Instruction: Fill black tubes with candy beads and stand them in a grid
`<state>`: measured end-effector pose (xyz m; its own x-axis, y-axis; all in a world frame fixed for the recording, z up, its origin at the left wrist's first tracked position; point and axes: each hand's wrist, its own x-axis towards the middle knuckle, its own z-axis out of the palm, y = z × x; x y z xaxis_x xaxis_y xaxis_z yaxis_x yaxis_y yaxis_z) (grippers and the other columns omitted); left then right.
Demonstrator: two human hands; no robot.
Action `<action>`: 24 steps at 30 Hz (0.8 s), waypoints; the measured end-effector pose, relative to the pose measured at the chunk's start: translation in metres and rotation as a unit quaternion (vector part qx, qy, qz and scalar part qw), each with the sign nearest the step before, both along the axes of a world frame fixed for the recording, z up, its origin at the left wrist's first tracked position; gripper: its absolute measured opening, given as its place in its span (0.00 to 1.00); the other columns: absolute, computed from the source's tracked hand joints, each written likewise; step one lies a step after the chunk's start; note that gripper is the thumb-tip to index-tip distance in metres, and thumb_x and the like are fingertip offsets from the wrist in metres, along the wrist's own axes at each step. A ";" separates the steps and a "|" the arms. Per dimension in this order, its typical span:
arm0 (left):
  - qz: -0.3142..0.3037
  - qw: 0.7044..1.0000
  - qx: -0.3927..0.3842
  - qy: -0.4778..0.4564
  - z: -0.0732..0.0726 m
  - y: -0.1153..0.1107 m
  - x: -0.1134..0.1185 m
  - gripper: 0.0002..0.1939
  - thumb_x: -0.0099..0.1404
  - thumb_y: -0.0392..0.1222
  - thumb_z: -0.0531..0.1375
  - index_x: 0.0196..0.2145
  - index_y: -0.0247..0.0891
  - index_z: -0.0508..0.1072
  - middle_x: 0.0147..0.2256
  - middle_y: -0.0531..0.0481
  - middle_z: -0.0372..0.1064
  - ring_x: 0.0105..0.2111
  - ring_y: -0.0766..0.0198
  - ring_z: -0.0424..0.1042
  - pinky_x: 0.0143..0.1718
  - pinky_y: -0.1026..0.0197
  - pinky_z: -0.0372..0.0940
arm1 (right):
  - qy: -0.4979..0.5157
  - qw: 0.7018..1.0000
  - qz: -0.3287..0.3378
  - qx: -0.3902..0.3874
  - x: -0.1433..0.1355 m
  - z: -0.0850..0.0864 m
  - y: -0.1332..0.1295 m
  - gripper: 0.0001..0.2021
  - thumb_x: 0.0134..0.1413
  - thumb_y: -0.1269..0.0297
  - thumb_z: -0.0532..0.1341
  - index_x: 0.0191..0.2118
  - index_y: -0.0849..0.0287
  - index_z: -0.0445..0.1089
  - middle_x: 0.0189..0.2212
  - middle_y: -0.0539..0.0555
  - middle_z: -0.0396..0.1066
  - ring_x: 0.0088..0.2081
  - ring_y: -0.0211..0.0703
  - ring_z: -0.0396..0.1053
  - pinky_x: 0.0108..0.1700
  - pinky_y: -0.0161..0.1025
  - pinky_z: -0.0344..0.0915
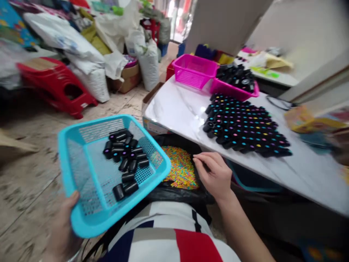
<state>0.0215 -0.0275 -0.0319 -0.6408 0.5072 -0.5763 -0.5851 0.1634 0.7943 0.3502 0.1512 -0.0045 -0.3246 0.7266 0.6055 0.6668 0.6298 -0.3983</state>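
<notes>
A blue plastic basket point(114, 218) is tilted at the left, with several black cylinders point(128, 177) inside, some showing purple or blue centres. My left hand point(64, 225) grips its near left corner, thumb over the rim. Beside the basket's right edge, a black bag point(174, 194) holds many small multicoloured beads point(180, 167). Over the right side of the beads is my right hand point(214, 171), thumb and index finger pinched together; whatever may be between the tips is too small to make out. Rows of black cylinders with coloured centres point(245, 125) stand packed together on the white table.
The white table point(177, 109) spans the right side. At its far end are a pink basket point(195, 71) and another pink basket point(231, 89) filled with black parts. A red stool point(54, 83) and white sacks point(148, 63) stand on the floor beyond.
</notes>
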 end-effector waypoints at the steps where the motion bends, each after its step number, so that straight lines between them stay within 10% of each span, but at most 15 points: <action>1: -0.006 1.000 0.007 -0.013 0.007 0.001 0.003 0.28 0.46 0.52 0.71 0.46 0.46 0.77 0.40 0.49 0.77 0.44 0.43 0.73 0.39 0.52 0.74 | -0.014 0.997 0.067 -0.023 -0.014 0.004 0.001 0.06 0.59 0.68 0.60 0.40 0.53 0.74 0.35 0.54 0.74 0.38 0.45 0.70 0.43 0.43 0.68; 5: -0.039 0.998 0.034 -0.038 0.024 0.007 0.013 0.21 0.46 0.50 0.72 0.38 0.40 0.79 0.38 0.44 0.77 0.44 0.40 0.73 0.44 0.47 0.71 | -0.178 0.944 0.262 -0.096 -0.075 0.010 0.012 0.08 0.62 0.65 0.57 0.43 0.56 0.73 0.38 0.56 0.74 0.40 0.46 0.70 0.43 0.42 0.68; 12: -0.082 0.994 0.069 -0.012 0.019 -0.002 0.012 0.21 0.55 0.50 0.68 0.45 0.40 0.76 0.40 0.44 0.77 0.49 0.44 0.71 0.48 0.48 0.69 | -0.429 0.836 0.311 -0.139 -0.154 -0.023 0.007 0.09 0.56 0.71 0.55 0.42 0.63 0.69 0.36 0.60 0.74 0.36 0.50 0.72 0.36 0.41 0.66; 19: -0.017 0.998 0.033 -0.044 0.026 0.000 0.004 0.26 0.46 0.49 0.72 0.43 0.38 0.77 0.38 0.44 0.77 0.44 0.43 0.74 0.44 0.50 0.71 | 0.011 0.907 0.263 -0.329 -0.095 0.006 0.010 0.19 0.59 0.56 0.59 0.55 0.51 0.63 0.22 0.44 0.64 0.21 0.35 0.62 0.26 0.33 0.60; 24: 0.044 0.999 0.024 0.012 0.028 0.003 -0.004 0.23 0.49 0.46 0.69 0.43 0.39 0.77 0.39 0.49 0.77 0.44 0.45 0.73 0.47 0.48 0.69 | 0.097 0.878 0.044 -0.467 -0.034 -0.043 0.030 0.17 0.59 0.50 0.58 0.49 0.55 0.68 0.18 0.44 0.65 0.15 0.37 0.63 0.22 0.35 0.62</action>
